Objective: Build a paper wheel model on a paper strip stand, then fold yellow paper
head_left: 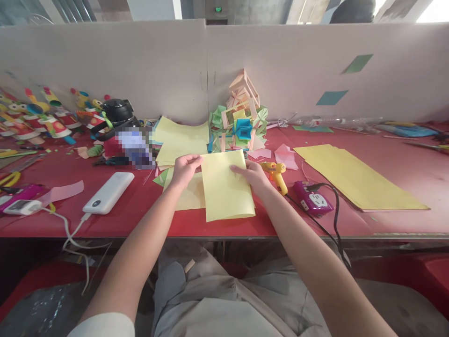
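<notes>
Grey-beige trousers (277, 311) fill the nearest part of the view, the seated person's lap just short of the red desk (396, 164). Both bare arms stretch forward over the near edge. Between the hands, at the middle of the desk, I see a pale yellow sheet of paper (228, 192) that looks doubled over, its layers slightly parted at the near right corner. The left hand (187, 169) pinches its far left corner; the right hand (255, 178) grips the right edge, thumb on top. Beneath it lies another pale yellow sheet (189, 194). Just right of the right hand rests a yellow glue gun (277, 177), and beyond it a purple power strip (313, 199) with a black plug in it. Farther right lies a stack of deeper yellow paper (358, 180). To the left sits a white power bank (108, 193) with a white cable. Folded-paper models (242, 114) stand heaped at the far middle, against the pale partition (105, 61).
</notes>
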A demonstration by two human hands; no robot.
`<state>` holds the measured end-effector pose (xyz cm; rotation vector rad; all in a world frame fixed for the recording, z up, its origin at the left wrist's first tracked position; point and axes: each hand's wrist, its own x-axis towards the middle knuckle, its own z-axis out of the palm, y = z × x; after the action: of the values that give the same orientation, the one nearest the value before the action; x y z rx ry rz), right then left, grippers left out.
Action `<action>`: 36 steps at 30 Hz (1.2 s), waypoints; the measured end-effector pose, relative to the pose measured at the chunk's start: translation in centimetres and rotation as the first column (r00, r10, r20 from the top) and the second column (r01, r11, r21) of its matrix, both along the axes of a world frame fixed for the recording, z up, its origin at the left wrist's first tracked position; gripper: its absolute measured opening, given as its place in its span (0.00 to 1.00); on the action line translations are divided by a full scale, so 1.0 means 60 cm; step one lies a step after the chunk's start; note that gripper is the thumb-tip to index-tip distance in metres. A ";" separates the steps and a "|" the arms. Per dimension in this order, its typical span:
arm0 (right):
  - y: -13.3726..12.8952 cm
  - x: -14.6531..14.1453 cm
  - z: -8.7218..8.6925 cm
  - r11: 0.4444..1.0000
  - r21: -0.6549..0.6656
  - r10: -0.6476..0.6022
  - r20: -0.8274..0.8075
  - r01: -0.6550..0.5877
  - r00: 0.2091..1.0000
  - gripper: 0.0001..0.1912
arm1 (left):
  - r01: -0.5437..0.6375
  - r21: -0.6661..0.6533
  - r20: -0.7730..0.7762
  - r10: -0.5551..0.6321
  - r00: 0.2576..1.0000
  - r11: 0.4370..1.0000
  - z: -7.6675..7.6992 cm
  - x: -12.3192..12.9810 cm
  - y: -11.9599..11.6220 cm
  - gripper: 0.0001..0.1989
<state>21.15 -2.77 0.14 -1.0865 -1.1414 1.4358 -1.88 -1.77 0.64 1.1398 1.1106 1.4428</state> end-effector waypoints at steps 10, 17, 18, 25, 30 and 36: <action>-0.003 -0.001 0.006 0.999 -0.030 -0.018 -0.031 0.017 0.999 0.17 | -0.021 0.042 -0.033 0.022 0.999 0.999 -0.004 0.000 0.003 0.22; 0.002 -0.001 0.004 0.998 -0.054 -0.046 -0.060 0.043 0.997 0.15 | -0.029 0.097 -0.069 0.036 0.997 0.995 -0.016 -0.006 0.011 0.21; 0.002 -0.001 0.004 0.998 -0.054 -0.046 -0.057 0.043 0.997 0.15 | -0.024 0.098 -0.070 0.031 0.997 0.995 -0.017 -0.006 0.012 0.22; -0.008 -0.004 0.019 0.995 -0.079 -0.065 -0.065 0.059 0.996 0.16 | -0.003 0.109 -0.068 0.010 0.998 0.994 -0.018 -0.008 0.013 0.25; -0.001 -0.003 0.010 0.994 -0.034 -0.103 -0.101 0.100 0.990 0.18 | -0.020 0.133 -0.100 0.034 0.994 0.991 -0.010 -0.007 0.008 0.25; 0.008 0.000 -0.001 0.994 -0.020 -0.107 -0.137 0.106 0.985 0.18 | -0.021 0.139 -0.105 0.036 0.994 0.990 -0.011 -0.009 0.011 0.27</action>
<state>21.15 -2.27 0.08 -1.0253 -0.9632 1.4134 -2.42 -1.11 -0.04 1.3166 1.1183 1.5147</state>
